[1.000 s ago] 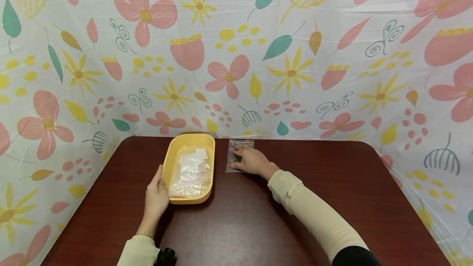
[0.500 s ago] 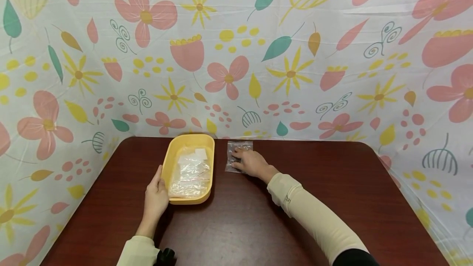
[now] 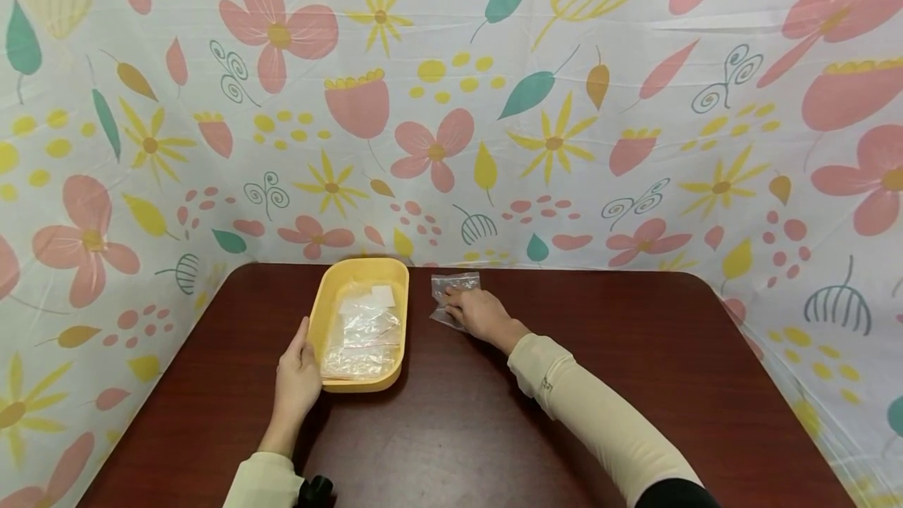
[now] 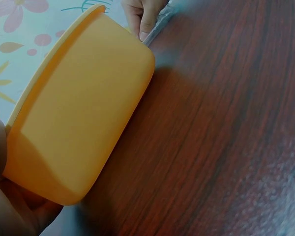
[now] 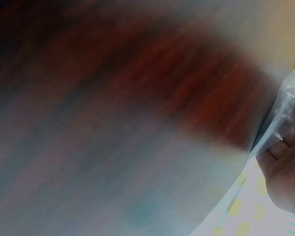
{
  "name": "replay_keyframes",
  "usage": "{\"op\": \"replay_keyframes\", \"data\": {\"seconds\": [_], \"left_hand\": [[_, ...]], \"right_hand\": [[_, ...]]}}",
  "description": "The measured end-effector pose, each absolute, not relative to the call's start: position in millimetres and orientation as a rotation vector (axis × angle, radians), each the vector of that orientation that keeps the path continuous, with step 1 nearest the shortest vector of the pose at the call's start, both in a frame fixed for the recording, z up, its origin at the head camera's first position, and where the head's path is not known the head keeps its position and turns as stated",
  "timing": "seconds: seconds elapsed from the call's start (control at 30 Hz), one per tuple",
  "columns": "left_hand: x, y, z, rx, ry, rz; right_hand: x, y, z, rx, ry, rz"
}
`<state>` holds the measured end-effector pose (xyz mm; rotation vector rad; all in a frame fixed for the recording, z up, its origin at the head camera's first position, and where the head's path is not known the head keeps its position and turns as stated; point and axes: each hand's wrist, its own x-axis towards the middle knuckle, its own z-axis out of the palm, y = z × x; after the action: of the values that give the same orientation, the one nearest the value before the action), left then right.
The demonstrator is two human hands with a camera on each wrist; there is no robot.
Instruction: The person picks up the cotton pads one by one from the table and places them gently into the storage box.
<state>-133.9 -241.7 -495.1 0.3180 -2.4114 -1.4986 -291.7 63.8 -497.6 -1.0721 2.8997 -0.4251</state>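
Observation:
My left hand [image 3: 298,379] grips the near left side of a yellow plastic tray [image 3: 361,386]. In the left wrist view the tray's outer wall [image 4: 83,103] fills much of the frame, with the thumb at its rim and fingers underneath. Clear plastic bags [image 3: 370,328] and a small white piece [image 3: 383,296] lie inside the tray. To the right of it, my right hand [image 3: 485,317] pinches a clear zip bag [image 3: 455,281], which is creased between thumb and fingers close over the table. The right wrist view catches part of this bag [image 5: 280,115] at its right edge.
Both hands work near the back of a dark red-brown wooden table [image 3: 600,351]. Behind it hangs a white cloth [image 3: 451,61] printed with flowers and leaves. A black object [image 3: 315,490] shows at the left wrist.
The right hand's fingers, spread on the flat zip bag before, have drawn together and now pinch it. The bag has creased and shifted slightly toward me. The left hand and tray stay put.

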Motion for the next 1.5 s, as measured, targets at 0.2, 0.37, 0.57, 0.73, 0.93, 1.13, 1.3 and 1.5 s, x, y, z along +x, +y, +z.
{"op": "replay_keyframes", "data": {"seconds": [0.2,0.37,0.57,0.73,0.93,1.13,1.3,1.5], "left_hand": [[-134.7,-243.1,-494.0,0.313,-2.413,-1.497],[-134.1,-242.9,-494.6,0.319,-2.425,-1.504],[-133.5,-242.5,-497.2,0.323,-2.426,-1.498],[-133.4,-241.8,-497.5,0.315,-2.418,-1.491],[-133.2,-240.9,-496.4,0.325,-2.423,-1.491],[-132.1,-240.7,-495.9,0.334,-2.437,-1.488],[-131.5,-240.9,-496.2,0.337,-2.437,-1.484],[-131.7,-240.9,-496.0,0.326,-2.441,-1.488]], "right_hand": [[-292.8,62.2,-496.5,-1.083,2.918,-0.427],[-293.4,63.2,-496.9,-1.09,2.915,-0.44],[-293.6,66.4,-498.9,-1.138,2.907,-0.435],[-291.3,68.1,-496.0,-1.172,2.9,-0.484],[-285.2,71.3,-490.9,-1.197,2.895,-0.524],[-273.1,81.5,-487.2,-1.268,2.901,-0.575],[-258.2,90.3,-482.3,-1.343,2.908,-0.62],[-238.0,99.0,-477.1,-1.414,2.935,-0.631]]}}
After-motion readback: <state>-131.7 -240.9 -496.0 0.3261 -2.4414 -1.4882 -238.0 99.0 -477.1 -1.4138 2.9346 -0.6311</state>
